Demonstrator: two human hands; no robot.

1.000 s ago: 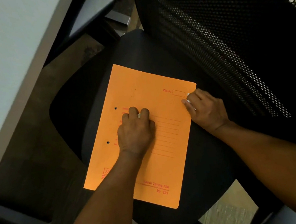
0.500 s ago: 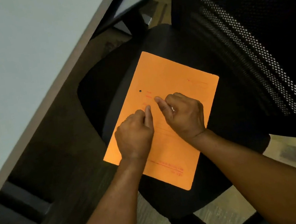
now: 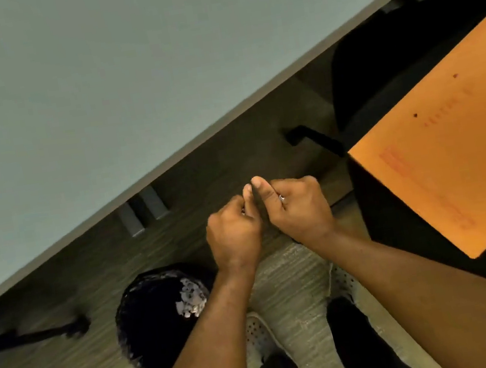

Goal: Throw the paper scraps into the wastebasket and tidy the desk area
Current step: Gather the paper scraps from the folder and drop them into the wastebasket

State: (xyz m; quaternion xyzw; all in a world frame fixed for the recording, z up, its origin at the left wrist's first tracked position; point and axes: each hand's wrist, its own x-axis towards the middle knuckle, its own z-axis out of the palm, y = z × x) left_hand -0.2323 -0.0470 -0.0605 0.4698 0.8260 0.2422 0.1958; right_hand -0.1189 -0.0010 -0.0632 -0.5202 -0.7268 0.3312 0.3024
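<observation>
My left hand [image 3: 233, 232] and my right hand [image 3: 298, 207] are held together in mid-air above the floor, thumbs touching and fingers curled closed. A tiny pale bit shows between the fingers of each hand; the paper scraps are otherwise hidden inside the fists. The black mesh wastebasket [image 3: 137, 332] stands on the floor below and left of my left hand, with a pile of white paper scraps [image 3: 191, 298] inside. The orange folder [image 3: 450, 146] lies flat on the black chair seat [image 3: 376, 69] at the right.
The grey desk top [image 3: 93, 80] fills the upper left, its edge running diagonally above my hands. Black chair legs with castors [image 3: 74, 327] stand at the far left. My feet in pale shoes [image 3: 341, 282] are on the carpet below my hands.
Both hands left the orange folder and moved left off the chair, fists closed. The view swung left, bringing the wastebasket into sight.
</observation>
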